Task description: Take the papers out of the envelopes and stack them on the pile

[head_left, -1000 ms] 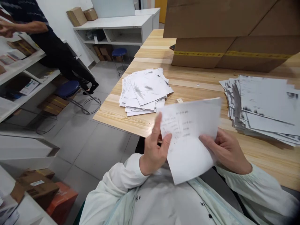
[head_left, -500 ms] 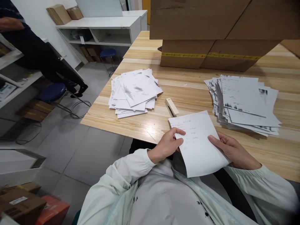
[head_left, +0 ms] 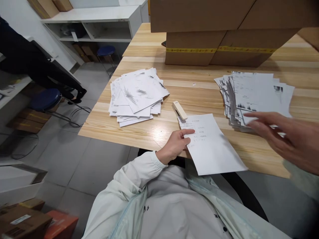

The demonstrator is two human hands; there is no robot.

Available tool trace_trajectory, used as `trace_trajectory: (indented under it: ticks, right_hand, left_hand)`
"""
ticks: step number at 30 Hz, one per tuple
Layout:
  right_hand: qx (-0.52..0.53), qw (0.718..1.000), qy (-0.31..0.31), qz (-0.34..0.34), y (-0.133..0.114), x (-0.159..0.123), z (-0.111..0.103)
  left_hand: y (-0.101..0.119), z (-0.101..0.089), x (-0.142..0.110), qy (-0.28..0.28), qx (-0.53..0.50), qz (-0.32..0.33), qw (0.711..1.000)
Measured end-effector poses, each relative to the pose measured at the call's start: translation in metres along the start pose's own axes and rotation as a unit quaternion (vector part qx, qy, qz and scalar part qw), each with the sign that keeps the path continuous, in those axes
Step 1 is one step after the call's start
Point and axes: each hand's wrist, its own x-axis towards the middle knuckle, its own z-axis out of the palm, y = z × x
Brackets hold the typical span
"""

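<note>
My left hand (head_left: 178, 142) pinches the left edge of a white sheet of paper (head_left: 216, 149) with faint print, thumb on top. The sheet hangs partly over the table's near edge. My right hand (head_left: 284, 132) is in the air at the right, slightly blurred, its fingers stretched out and nothing seen in them. It is in front of the lower part of the right-hand paper stack (head_left: 256, 89); whether it touches the stack I cannot tell. A cream stapler (head_left: 179, 110) lies at the sheet's far left corner. Another paper stack (head_left: 139, 93), with dark smudges on top, lies to the left.
Large cardboard boxes (head_left: 191, 49) with yellow tape stand at the back of the wooden table (head_left: 99, 122). Blue stools (head_left: 46, 99) and a person in dark trousers (head_left: 37, 63) are to the left. More cartons (head_left: 22, 219) sit on the floor at lower left.
My right hand has let go of the sheet and moved up and right to the right-hand stack. My left hand still holds the sheet. The view has shifted slightly.
</note>
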Motion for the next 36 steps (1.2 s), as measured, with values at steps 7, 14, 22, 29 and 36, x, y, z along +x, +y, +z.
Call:
trace_trajectory:
  ticks: [7,14,22,29,36]
  right_hand:
    - [0.046,0.958,-0.034,-0.282,-0.088,0.111,0.116]
    - [0.058,0.969,-0.031,-0.24,-0.101,0.132,0.2]
    - [0.065,0.969,0.038,-0.236,-0.098,0.125,0.207]
    - [0.15,0.968,0.063,-0.189,-0.085,0.102,0.104]
    - [0.331,0.898,-0.277,0.081,-0.053,-0.016,0.054]
  left_hand:
    - [0.004,0.001,-0.001,-0.001,-0.018,-0.006,1.0]
    - [0.009,-0.002,0.0,-0.011,-0.041,-0.031,0.999]
    - [0.011,-0.002,0.005,-0.014,-0.052,-0.038,0.998]
    - [-0.002,-0.027,-0.054,-0.028,-0.006,-0.013,1.0]
    - [-0.029,-0.064,-0.12,0.16,0.19,0.291,0.924]
